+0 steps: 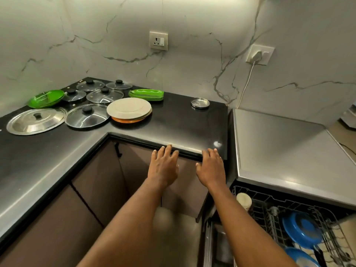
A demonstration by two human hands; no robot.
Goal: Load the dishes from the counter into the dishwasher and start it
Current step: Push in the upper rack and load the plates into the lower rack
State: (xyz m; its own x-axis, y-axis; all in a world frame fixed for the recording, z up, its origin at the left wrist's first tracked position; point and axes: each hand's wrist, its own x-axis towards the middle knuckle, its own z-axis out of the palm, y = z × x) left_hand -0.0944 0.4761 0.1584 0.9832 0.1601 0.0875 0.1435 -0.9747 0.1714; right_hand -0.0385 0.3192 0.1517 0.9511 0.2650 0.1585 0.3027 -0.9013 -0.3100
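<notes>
My left hand (163,166) and my right hand (211,167) reach forward side by side, fingers straight, holding nothing, just short of the front edge of the black counter (173,128). On the counter lie a stack of white plates (128,108) over an orange one, a pile of green trays (146,95), a green bowl (46,98), a small steel dish (200,103), several glass lids (86,115) and a steel lid (35,121). At lower right the dishwasher rack (300,222) stands pulled out, with blue pans (301,230) and a cream cup (244,201) in it.
A grey steel top (285,151) covers the dishwasher to the right of the counter. Brown cabinet doors (96,185) run below the counter in the corner. A wall socket (159,41) and a plugged-in cable (257,56) are on the marble wall.
</notes>
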